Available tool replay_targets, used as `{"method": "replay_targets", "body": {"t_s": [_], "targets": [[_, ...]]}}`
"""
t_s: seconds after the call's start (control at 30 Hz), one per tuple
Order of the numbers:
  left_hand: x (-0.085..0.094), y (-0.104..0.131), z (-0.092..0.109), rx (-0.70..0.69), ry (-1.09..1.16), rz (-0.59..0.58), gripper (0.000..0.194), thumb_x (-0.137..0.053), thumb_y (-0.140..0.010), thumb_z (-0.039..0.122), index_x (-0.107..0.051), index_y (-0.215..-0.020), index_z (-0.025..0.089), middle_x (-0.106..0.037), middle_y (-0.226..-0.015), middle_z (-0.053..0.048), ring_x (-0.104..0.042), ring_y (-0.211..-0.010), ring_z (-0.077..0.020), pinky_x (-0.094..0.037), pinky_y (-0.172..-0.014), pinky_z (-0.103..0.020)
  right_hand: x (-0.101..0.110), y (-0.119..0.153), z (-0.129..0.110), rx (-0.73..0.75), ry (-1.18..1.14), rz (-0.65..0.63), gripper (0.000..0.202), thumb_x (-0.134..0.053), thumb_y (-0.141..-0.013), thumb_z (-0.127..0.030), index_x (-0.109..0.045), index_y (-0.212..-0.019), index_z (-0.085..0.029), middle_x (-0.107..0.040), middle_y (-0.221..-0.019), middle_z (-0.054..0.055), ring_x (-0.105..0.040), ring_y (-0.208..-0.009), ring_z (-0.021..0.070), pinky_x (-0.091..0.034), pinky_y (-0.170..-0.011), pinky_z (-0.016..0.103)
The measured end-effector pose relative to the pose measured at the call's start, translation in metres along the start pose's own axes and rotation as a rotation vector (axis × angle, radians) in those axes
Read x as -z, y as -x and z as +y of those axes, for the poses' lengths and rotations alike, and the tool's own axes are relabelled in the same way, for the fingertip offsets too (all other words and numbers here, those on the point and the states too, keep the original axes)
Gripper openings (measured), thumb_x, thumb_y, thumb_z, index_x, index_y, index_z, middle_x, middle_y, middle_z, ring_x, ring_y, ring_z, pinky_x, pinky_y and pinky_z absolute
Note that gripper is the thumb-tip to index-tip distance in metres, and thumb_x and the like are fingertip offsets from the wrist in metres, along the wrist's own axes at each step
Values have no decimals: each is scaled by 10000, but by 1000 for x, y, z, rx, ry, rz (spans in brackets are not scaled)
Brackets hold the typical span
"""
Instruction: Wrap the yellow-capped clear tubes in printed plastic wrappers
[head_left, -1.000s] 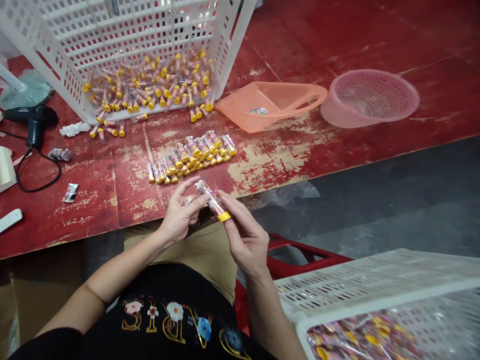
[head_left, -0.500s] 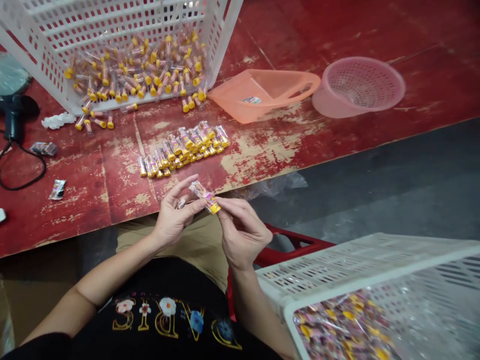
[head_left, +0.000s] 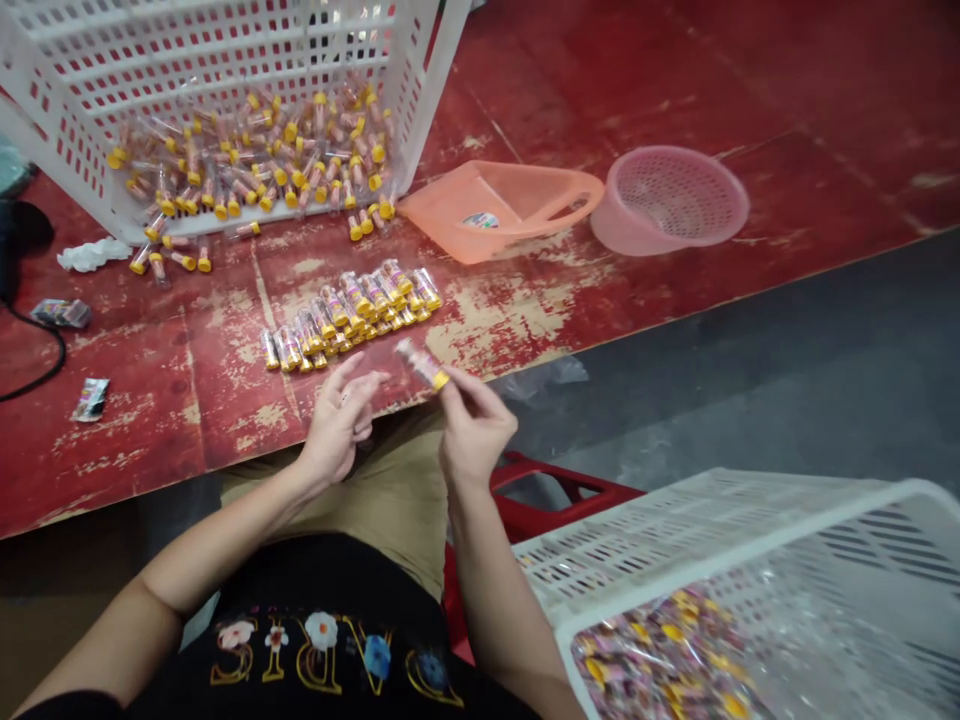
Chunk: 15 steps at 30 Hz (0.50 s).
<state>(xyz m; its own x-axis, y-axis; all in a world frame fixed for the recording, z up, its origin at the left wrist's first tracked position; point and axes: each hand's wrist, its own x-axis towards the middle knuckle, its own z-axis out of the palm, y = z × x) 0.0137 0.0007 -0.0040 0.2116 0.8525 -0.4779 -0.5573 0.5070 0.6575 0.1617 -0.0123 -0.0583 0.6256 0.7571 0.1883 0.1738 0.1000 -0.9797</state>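
Note:
My right hand (head_left: 476,425) pinches a small clear tube with a yellow cap (head_left: 422,364) by its capped end, its wrapped body slanting up and left above the table edge. My left hand (head_left: 337,425) is just left of it, apart from the tube, with thumb and forefinger stretched out and the other fingers partly curled. A tiny white bit shows at its fingers, too small to name. Beyond both hands lies a stacked row of printed-wrap tubes (head_left: 349,315), yellow caps toward me.
A white crate (head_left: 225,50) tipped on its side holds many plain yellow-capped tubes, some spilling out. An orange scoop (head_left: 495,215) and pink basket (head_left: 667,205) stand to the right. Another crate (head_left: 637,530) with wrapped tubes sits lower right. Two small packets (head_left: 91,399) lie left.
My left hand has let go of the tube and moved away left. My right hand alone holds the tube now. The whole view has shifted slightly.

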Motion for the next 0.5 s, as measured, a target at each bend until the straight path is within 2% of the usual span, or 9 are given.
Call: {"method": "replay_targets", "body": {"t_s": [0.07,0.13,0.2,0.27,0.33,0.4,0.43,0.5], "targets": [[2,-9,3,65,86,28,435,-837,-725,311,-670,-1103,174,-680,-912,-27,-333,-453,10,-207,-383,-130,-13,-45,33,-33,21,132,251,-658,-840,-310,-783,-1000,-163,-765,-936,76,-700,-762,184,-592,-717,343],[7,-14,6,154,190,47,363,-809,-751,311,-676,-1038,133,-655,-849,-29,-380,-482,-6,-249,-396,-125,-24,-91,64,-15,65,186,291,-616,-840,-308,-770,-1010,-129,-762,-960,107,-703,-807,198,-587,-737,351],[16,-14,8,223,288,64,315,-767,-782,287,-678,-1028,111,-648,-833,-43,-421,-515,-25,-305,-420,-132,-31,-128,86,30,149,128,296,-574,-839,-281,-757,-994,-108,-758,-984,128,-699,-880,204,-576,-812,364],[27,-10,11,247,344,80,287,-720,-797,211,-679,-1058,101,-664,-872,-69,-494,-578,-50,-397,-484,-151,-34,-151,95,58,206,14,263,-587,-805,-249,-752,-940,-97,-756,-961,136,-689,-884,206,-563,-850,379],[39,-4,15,236,350,100,326,-668,-785,108,-678,-1111,104,-691,-971,-98,-592,-697,-86,-489,-601,-183,-41,-166,90,110,232,-77,247,-614,-766,-220,-747,-934,-96,-750,-961,138,-676,-885,211,-549,-872,393],[49,-1,19,205,313,129,429,-619,-751,11,-670,-1162,121,-702,-1107,-115,-661,-863,-126,-537,-753,-221,-61,-180,74,232,278,-149,267,-590,-793,-208,-737,-992,-110,-740,-1012,135,-665,-942,216,-528,-910,389],[53,-1,21,186,289,136,474,-601,-739,-21,-663,-1184,132,-696,-1174,-119,-673,-956,-145,-540,-829,-242,-78,-186,62,304,325,-217,281,-552,-834,-209,-727,-1033,-117,-735,-1048,132,-662,-979,214,-518,-930,372],[58,-2,26,143,240,123,511,-591,-743,-42,-646,-1214,149,-676,-1271,-124,-658,-1117,-182,-514,-956,-286,-127,-199,34,390,505,-431,319,-448,-929,-214,-704,-1088,-110,-731,-1100,131,-669,-1027,197,-500,-946,317]]}}
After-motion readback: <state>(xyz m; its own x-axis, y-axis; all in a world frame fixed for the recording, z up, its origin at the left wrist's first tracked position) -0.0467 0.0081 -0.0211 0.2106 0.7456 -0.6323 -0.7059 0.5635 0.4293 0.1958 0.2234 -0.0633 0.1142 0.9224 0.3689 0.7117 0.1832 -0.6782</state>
